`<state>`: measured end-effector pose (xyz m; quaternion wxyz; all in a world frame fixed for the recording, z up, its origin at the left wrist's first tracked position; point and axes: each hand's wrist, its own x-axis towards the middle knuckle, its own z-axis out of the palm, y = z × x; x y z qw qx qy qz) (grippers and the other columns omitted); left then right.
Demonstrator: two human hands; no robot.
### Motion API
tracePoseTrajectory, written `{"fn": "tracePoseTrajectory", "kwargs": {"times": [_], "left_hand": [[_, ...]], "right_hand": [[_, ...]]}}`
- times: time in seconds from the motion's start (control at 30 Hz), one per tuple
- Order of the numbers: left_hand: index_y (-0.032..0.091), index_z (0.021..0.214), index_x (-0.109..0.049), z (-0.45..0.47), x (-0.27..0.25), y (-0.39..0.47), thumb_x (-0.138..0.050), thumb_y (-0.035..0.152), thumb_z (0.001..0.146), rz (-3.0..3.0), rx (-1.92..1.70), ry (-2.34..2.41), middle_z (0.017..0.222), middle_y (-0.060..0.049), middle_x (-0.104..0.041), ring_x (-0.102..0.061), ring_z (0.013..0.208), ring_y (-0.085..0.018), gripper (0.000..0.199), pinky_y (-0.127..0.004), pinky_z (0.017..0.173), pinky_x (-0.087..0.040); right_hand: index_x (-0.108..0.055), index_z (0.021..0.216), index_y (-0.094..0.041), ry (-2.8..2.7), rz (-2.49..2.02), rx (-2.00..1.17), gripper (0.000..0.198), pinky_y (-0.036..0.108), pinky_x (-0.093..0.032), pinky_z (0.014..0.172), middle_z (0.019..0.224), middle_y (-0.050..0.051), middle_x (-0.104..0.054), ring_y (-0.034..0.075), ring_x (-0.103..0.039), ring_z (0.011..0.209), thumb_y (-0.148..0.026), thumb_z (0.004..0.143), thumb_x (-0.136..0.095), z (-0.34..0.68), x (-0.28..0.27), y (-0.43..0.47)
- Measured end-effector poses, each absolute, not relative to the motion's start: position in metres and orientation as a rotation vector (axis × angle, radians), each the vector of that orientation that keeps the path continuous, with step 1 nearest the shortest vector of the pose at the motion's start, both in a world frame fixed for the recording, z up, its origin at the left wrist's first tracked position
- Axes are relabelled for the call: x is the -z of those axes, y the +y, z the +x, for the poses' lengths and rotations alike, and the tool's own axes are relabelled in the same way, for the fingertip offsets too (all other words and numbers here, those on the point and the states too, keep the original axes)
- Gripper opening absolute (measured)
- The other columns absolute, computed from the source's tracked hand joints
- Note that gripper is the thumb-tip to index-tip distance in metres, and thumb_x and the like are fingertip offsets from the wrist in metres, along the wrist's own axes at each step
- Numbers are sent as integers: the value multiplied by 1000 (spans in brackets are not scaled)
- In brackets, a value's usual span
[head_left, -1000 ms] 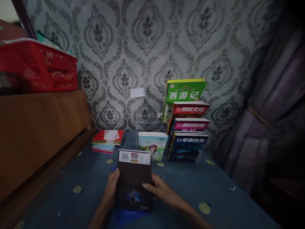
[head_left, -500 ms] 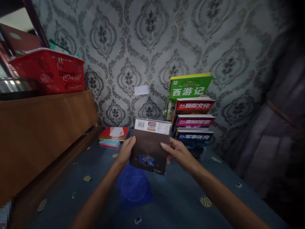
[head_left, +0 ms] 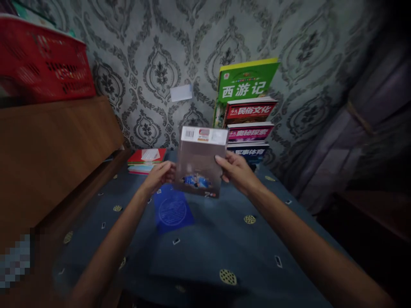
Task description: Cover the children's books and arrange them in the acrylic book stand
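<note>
A dark brown book [head_left: 201, 160] is held up over the table, its back toward me. It has a white barcode strip along the top and a blue picture low down. My right hand [head_left: 236, 169] grips its right edge, thumb on the face and fingers behind. My left hand [head_left: 160, 175] is at the left edge with curled fingers, whose tips are partly hidden by the book. A blue book [head_left: 173, 211] with a round printed patch lies flat below. Behind the right hand stand a green book [head_left: 247, 87], a red one [head_left: 250, 112], a purple one [head_left: 250, 133] and a navy one [head_left: 250, 152].
Thin booklets [head_left: 146, 156] are stacked at the back left of the cloth-covered table [head_left: 205, 239]. A wooden cabinet [head_left: 58, 154] on the left carries a red basket [head_left: 54, 60]. Patterned wallpaper rises behind, and a curtain [head_left: 349, 128] hangs at right.
My view has tipped downward, so everything sits higher in it. My left thumb has come off the book's face, and that hand's fingers are now curled at the edge. My right hand keeps its grip.
</note>
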<state>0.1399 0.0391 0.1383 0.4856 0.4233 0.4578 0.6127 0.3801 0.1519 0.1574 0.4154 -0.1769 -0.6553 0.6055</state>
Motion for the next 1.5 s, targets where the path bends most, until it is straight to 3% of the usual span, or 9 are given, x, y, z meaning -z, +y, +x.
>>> {"fn": "tracePoseTrajectory", "kwargs": {"times": [0.2, 0.33, 0.47, 0.67, 0.8, 1.0, 1.1, 1.3, 1.5], "left_hand": [[17, 92, -68, 152, -86, 11, -74, 64, 70, 721, -1622, 1072, 78, -3, -72, -64, 61, -13, 52, -22, 52, -49], [15, 98, -70, 158, -57, 3, -79, 52, 69, 667, -1713, 1231, 96, -9, -76, -72, 89, -25, 48, -32, 76, -56], [16, 101, -72, 156, -55, 3, -80, 55, 66, 646, -1727, 1311, 107, -10, -76, -70, 101, -29, 53, -38, 87, -56], [15, 105, -72, 142, -93, 34, -69, 67, 70, 881, -1708, 1467, 106, -14, -75, -68, 107, -32, 63, -44, 94, -52], [18, 108, -68, 136, -132, 75, -53, 61, 84, 1611, -1658, 1910, 114, -11, -72, -62, 114, -30, 52, -44, 100, -48], [14, 127, -56, 144, -160, 135, -44, 41, 93, 2620, -986, 2118, 132, -18, -59, -54, 125, -31, 44, -48, 106, -42], [15, 131, -52, 145, -155, 152, -46, 46, 94, 2685, -760, 2180, 127, -17, -62, -56, 121, -32, 48, -48, 102, -45], [20, 118, -58, 139, -143, 158, -39, 45, 98, 2708, -798, 2102, 113, -11, -65, -60, 107, -28, 38, -45, 96, -48], [20, 116, -59, 141, -146, 158, -39, 43, 97, 2711, -806, 2109, 110, -12, -64, -58, 105, -28, 36, -46, 96, -46]], "right_hand": [[-66, 104, -18, -1630, -528, -1747, 55, 16, -34, 33, 73, -1, -64, 7, -48, 46, -61, 71, -73, 369, -91, 121], [-63, 105, -18, -1611, -529, -1853, 57, 15, -35, 33, 74, -1, -63, 7, -49, 46, -65, 72, -70, 353, -54, 109], [-61, 106, -17, -1637, -485, -1870, 59, 15, -36, 33, 73, -2, -60, 6, -49, 47, -65, 73, -68, 344, -47, 110], [-63, 110, -16, -1676, -341, -1776, 57, 15, -36, 34, 80, 0, -62, 6, -47, 49, -64, 78, -65, 354, -81, 130], [-63, 115, -17, -1684, -296, -1598, 56, 15, -37, 34, 81, 0, -63, 6, -46, 48, -62, 82, -63, 381, -111, 153], [-60, 120, -18, -1596, -257, -1283, 48, 14, -38, 33, 82, 0, -62, 6, -46, 50, -52, 86, -63, 432, -169, 195], [-58, 124, -20, -1521, -204, -1080, 43, 14, -40, 36, 89, 1, -63, 7, -47, 54, -45, 89, -62, 446, -205, 214], [-51, 132, -23, -1617, -65, -909, 45, 15, -47, 44, 108, 3, -65, 8, -54, 64, -43, 92, -57, 432, -251, 247], [-61, 116, -22, -1849, -207, -918, 27, 20, -53, 52, 91, 0, -63, 10, -56, 65, -37, 94, -55, 385, -236, 262]]}}
